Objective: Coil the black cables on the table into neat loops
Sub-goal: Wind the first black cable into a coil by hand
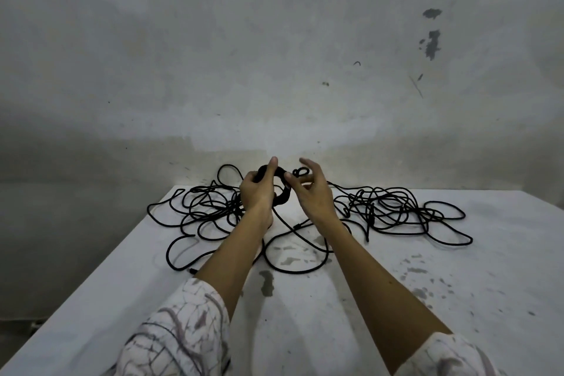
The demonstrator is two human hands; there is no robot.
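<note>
Two hands worked above the stained white table (457,299): left hand (258,192) gripped a small black cable coil (282,192), right hand (311,195) pinched its limp, light strand, loose black cables (396,210) sprawled either side.

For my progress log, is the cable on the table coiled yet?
Mostly not: loose cable sprawls tangled; left hand grips one small coil.
</note>
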